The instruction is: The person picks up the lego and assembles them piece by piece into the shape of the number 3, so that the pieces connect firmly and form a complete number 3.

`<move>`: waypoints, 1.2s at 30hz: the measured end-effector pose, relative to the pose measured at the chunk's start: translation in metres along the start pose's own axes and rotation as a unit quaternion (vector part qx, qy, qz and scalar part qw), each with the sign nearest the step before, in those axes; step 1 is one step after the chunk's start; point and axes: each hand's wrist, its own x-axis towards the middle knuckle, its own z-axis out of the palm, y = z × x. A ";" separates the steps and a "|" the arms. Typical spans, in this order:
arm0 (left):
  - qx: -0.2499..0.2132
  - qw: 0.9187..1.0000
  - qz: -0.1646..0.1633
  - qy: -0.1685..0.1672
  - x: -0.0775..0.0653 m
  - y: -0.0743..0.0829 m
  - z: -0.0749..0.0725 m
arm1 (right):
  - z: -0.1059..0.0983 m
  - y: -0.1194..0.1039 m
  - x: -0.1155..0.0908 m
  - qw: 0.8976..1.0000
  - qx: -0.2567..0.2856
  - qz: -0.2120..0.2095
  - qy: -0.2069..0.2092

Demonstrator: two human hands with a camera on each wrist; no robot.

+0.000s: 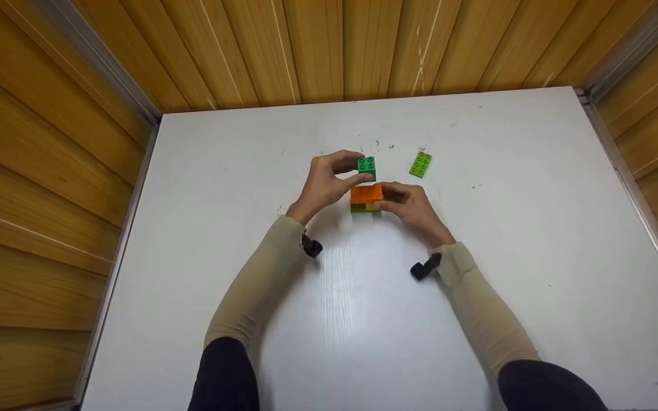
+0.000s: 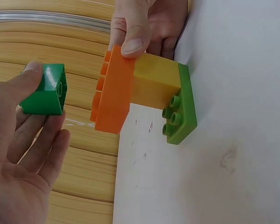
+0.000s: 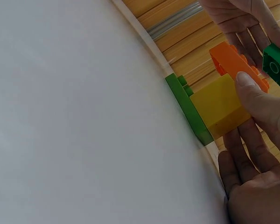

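Note:
My left hand (image 1: 326, 178) pinches a dark green building brick (image 1: 366, 166) between thumb and fingers, raised above the table with its hollow underside facing the stack in the left wrist view. Just beyond it, my right hand (image 1: 413, 208) grips a small stack at its right end. On top of that stack is an orange brick (image 2: 115, 91), whose left part overhangs. Beneath it a yellow brick (image 2: 156, 79) joins it to a light green plate (image 2: 184, 112) standing on the table, with several bare studs showing. A gap separates the dark green brick from the orange one.
A loose lime green plate (image 1: 420, 164) lies on the white table (image 1: 512, 319), behind and to the right of the stack. Wood-patterned walls (image 1: 317, 51) rise at the back and both sides, with metal rails along the table's sides.

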 end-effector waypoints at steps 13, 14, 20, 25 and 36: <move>0.007 1.000 0.011 -0.019 -0.005 -0.003 0.004 | -0.001 0.000 -0.002 1.000 0.010 -0.011 -0.009; 0.006 1.000 0.011 -0.020 -0.005 -0.003 0.004 | 0.000 0.000 -0.001 1.000 0.011 -0.011 -0.010; 0.006 0.999 0.023 -0.028 -0.006 -0.006 0.009 | 0.001 0.001 0.000 1.000 0.020 -0.013 -0.007; -0.012 0.999 0.030 -0.038 -0.009 -0.010 0.012 | 0.001 0.000 -0.001 1.000 0.027 -0.012 -0.011; -0.018 0.998 0.034 -0.039 -0.010 -0.014 0.018 | 0.000 0.000 0.000 0.999 0.033 -0.018 -0.011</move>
